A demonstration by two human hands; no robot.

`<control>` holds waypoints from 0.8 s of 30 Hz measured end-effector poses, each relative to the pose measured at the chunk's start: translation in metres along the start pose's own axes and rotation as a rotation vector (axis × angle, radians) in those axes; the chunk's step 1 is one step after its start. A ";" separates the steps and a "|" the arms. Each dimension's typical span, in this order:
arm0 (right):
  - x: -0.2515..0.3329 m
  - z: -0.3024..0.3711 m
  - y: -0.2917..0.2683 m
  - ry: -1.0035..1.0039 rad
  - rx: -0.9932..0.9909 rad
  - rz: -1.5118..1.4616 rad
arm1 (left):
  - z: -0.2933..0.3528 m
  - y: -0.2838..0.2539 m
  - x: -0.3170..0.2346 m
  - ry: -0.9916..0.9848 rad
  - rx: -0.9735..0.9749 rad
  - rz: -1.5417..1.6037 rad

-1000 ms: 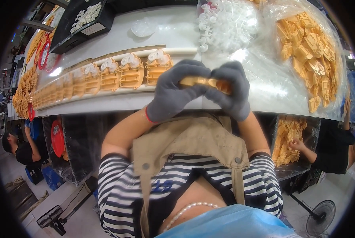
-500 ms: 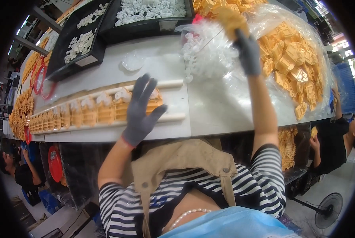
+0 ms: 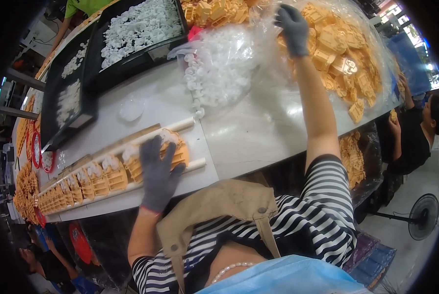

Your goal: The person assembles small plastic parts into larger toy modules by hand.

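Observation:
My left hand [image 3: 159,179], in a grey glove, lies with fingers spread over the near end of a row of orange plastic parts [image 3: 115,175]. The parts stand side by side between two white rails [image 3: 192,165], and white pieces sit along their upper ends. Part of the end piece shows past my fingertips. My right hand [image 3: 294,32], also gloved, is raised at the far right, over the edge of a heap of orange plastic parts [image 3: 334,49]. Its fingers are loosely bent and apart, and no part shows in them. A blurred orange patch lies just below it.
Clear plastic bags hold small white parts [image 3: 219,66] and the orange heap. Black trays [image 3: 165,46] with white pieces stand at the back left. A clear round piece [image 3: 131,109] lies on the white table [image 3: 258,142]. People sit at both sides, and a fan [image 3: 423,215] stands lower right.
The view has turned, shifting the table leftward. The orange part that my right hand held no longer shows in it. My left hand has stayed at the row's end, its fingers lower over the parts.

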State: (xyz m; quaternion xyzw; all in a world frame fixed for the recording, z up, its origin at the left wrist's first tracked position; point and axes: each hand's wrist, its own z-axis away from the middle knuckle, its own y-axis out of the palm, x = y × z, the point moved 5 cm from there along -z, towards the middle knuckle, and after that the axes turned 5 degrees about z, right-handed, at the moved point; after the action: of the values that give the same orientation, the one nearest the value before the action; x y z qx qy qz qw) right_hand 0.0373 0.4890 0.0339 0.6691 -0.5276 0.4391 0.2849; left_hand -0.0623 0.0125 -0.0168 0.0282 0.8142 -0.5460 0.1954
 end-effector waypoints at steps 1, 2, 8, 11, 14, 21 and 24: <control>0.005 0.007 -0.039 -0.242 -0.167 0.274 | -0.003 0.001 -0.004 -0.002 0.007 0.008; 0.013 0.020 -0.086 -0.272 -0.386 0.504 | -0.009 0.005 -0.008 0.018 0.017 0.024; -0.101 0.024 -0.230 0.411 -0.325 0.330 | -0.019 0.022 -0.024 0.080 -0.060 0.066; -0.102 0.042 -0.211 0.618 -0.305 -0.108 | -0.019 0.022 -0.026 0.067 -0.056 0.066; -0.096 0.056 -0.206 0.660 -0.213 -0.424 | -0.014 0.022 -0.023 0.042 -0.065 0.123; 0.008 0.189 -0.080 0.603 0.247 -0.448 | -0.004 0.010 -0.004 -0.171 -0.215 0.532; 0.030 0.263 -0.019 0.839 0.501 -0.228 | -0.002 0.020 0.016 -0.361 -0.209 0.811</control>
State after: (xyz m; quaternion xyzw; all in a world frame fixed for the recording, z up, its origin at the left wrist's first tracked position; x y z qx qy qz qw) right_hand 0.1331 0.2584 -0.0563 0.5360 -0.1694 0.7496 0.3494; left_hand -0.0728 0.0195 -0.0389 0.2293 0.7411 -0.3365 0.5338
